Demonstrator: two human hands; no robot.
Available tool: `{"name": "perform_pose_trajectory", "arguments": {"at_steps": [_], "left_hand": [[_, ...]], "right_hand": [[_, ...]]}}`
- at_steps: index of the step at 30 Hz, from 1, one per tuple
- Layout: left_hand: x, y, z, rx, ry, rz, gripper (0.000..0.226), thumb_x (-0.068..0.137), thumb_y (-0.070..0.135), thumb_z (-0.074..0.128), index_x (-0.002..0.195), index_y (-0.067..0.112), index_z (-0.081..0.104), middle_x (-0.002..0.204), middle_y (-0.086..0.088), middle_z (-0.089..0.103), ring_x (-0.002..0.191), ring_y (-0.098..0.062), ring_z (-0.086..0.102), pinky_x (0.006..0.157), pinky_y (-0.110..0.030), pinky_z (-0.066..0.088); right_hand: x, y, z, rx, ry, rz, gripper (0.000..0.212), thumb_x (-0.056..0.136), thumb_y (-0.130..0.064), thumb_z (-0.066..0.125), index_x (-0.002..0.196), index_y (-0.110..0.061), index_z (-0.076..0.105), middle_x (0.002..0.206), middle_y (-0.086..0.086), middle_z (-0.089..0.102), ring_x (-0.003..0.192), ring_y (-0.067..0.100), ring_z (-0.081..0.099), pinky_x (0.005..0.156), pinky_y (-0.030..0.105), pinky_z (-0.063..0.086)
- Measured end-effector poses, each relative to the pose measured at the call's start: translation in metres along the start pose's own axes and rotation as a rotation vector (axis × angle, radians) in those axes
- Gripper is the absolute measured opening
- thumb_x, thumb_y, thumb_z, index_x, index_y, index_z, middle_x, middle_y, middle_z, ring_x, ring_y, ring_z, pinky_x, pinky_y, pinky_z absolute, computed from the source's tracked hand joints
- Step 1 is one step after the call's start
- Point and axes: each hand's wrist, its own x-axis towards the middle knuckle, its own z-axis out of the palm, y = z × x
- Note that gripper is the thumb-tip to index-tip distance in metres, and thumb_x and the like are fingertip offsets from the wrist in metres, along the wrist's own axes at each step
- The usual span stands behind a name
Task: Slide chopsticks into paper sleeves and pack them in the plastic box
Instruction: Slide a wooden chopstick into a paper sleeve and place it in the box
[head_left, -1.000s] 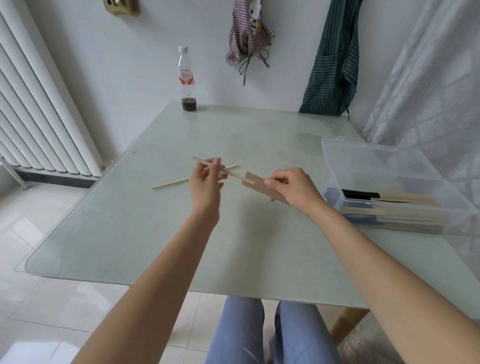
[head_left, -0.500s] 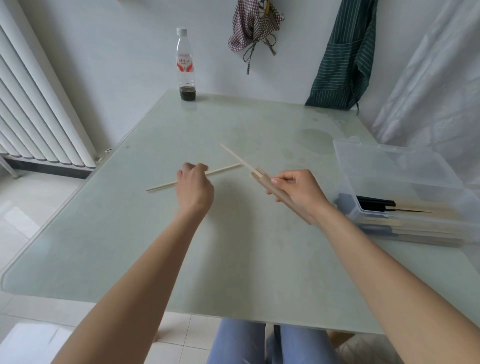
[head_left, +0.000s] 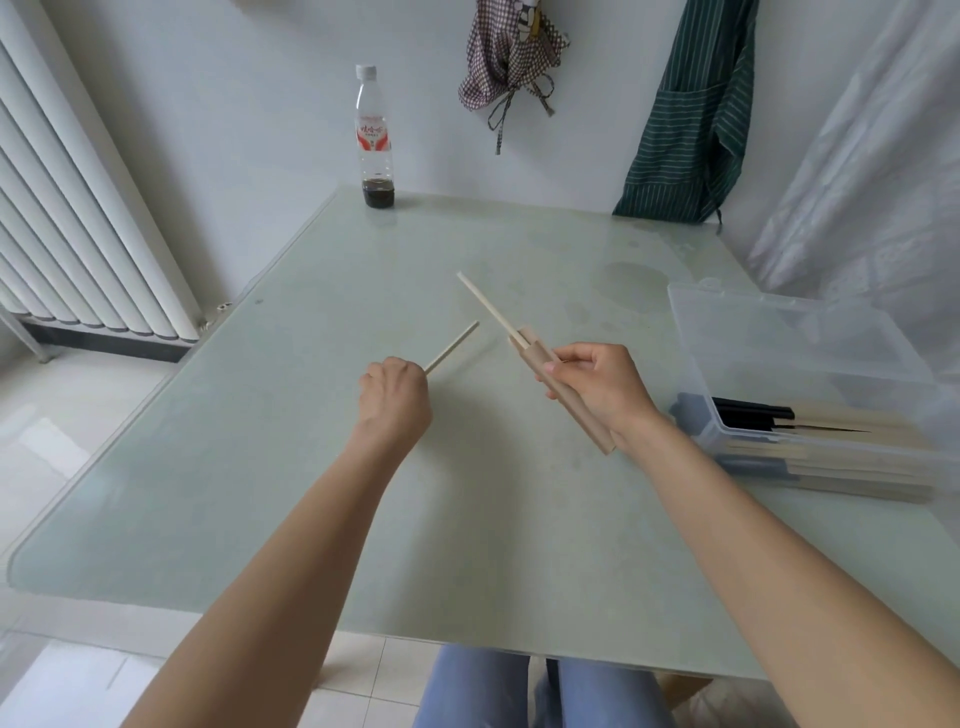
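Note:
My right hand (head_left: 602, 389) grips a brown paper sleeve (head_left: 569, 397) held slanted above the table, with one wooden chopstick (head_left: 485, 306) sticking out of its upper end toward the far left. My left hand (head_left: 395, 400) is closed around a second wooden chopstick (head_left: 453, 345), whose free end points up and right toward the sleeve's mouth without touching it. At the right stands the clear plastic box (head_left: 753, 332), its lid open, holding several sleeved chopsticks (head_left: 831, 441) in brown and black sleeves.
The glass table (head_left: 322, 493) carries a plastic bottle (head_left: 375, 140) with dark liquid at its far edge. A radiator stands to the left. Aprons hang on the back wall. A white curtain hangs behind the box. My knees show under the near table edge.
My left hand let go of the first chopstick, reached to the table and lifted the second one. My right hand turned the sleeve so it points further up.

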Motion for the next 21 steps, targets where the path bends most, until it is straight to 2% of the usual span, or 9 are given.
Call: {"name": "perform_pose_trajectory", "arguments": {"at_steps": [2,4,7,9,12,15,18,21], "left_hand": [[-0.010,0.007,-0.009,-0.046,0.050,0.032,0.029,0.089,-0.009,0.035,0.114,-0.010,0.049,0.114,-0.022,0.048,0.110,-0.038,0.048,0.089,-0.036,0.038],[-0.019,0.016,-0.020,-0.195,0.076,0.003,0.025,0.091,-0.008,0.034,0.114,-0.008,0.043,0.103,-0.022,0.049,0.105,-0.041,0.051,0.080,-0.040,0.039],[-0.026,0.028,-0.032,-0.534,0.092,-0.020,0.012,0.094,-0.002,0.036,0.103,0.002,0.042,0.104,-0.017,0.061,0.100,-0.038,0.054,0.071,-0.037,0.037],[-0.029,0.035,-0.036,-0.761,0.052,0.005,0.014,0.097,0.005,0.038,0.101,0.003,0.052,0.099,-0.011,0.067,0.092,-0.027,0.057,0.071,-0.030,0.039],[-0.040,0.046,-0.035,-1.255,0.003,0.011,0.019,0.098,0.008,0.044,0.087,0.004,0.059,0.079,-0.007,0.065,0.069,-0.016,0.054,0.061,-0.021,0.048],[-0.047,0.053,-0.031,-1.650,0.035,-0.006,0.024,0.097,0.003,0.045,0.075,0.003,0.052,0.075,-0.011,0.062,0.064,-0.013,0.058,0.060,-0.015,0.055],[-0.049,0.054,-0.029,-1.837,0.131,-0.047,0.020,0.097,0.001,0.045,0.078,0.003,0.053,0.078,-0.013,0.062,0.057,-0.008,0.061,0.063,-0.017,0.056],[-0.050,0.056,-0.029,-1.890,0.220,-0.060,0.019,0.097,0.002,0.046,0.080,0.004,0.054,0.077,-0.013,0.062,0.054,-0.006,0.060,0.062,-0.017,0.055]], "right_hand": [[-0.005,-0.001,-0.003,-0.014,0.010,-0.001,0.007,0.086,-0.007,0.060,0.089,-0.008,0.066,0.079,0.007,0.070,0.057,0.015,0.062,0.073,0.034,0.051],[-0.010,-0.002,-0.004,-0.014,0.030,0.014,0.006,0.086,-0.005,0.059,0.089,-0.006,0.064,0.082,0.013,0.068,0.058,0.019,0.061,0.069,0.036,0.051],[-0.018,-0.004,-0.007,0.017,0.050,0.060,0.008,0.086,0.002,0.052,0.089,-0.003,0.058,0.084,0.020,0.063,0.059,0.023,0.059,0.062,0.038,0.052],[-0.024,-0.005,-0.009,0.029,0.058,0.085,0.010,0.086,0.003,0.049,0.089,-0.003,0.056,0.084,0.018,0.061,0.059,0.021,0.060,0.062,0.039,0.054],[-0.031,-0.005,-0.012,0.035,0.065,0.103,0.016,0.087,0.002,0.048,0.081,-0.009,0.057,0.085,0.017,0.060,0.059,0.020,0.060,0.055,0.032,0.054],[-0.040,-0.004,-0.016,0.027,0.034,0.108,0.015,0.087,0.006,0.049,0.087,-0.005,0.059,0.086,0.019,0.060,0.058,0.019,0.060,0.053,0.031,0.054],[-0.048,-0.003,-0.021,-0.005,-0.005,0.094,0.013,0.087,0.005,0.051,0.087,-0.004,0.060,0.084,0.017,0.061,0.059,0.021,0.060,0.060,0.035,0.053],[-0.053,-0.004,-0.026,-0.062,-0.005,0.081,0.011,0.086,0.000,0.055,0.092,-0.004,0.064,0.081,0.012,0.063,0.061,0.021,0.061,0.063,0.034,0.052]]}}
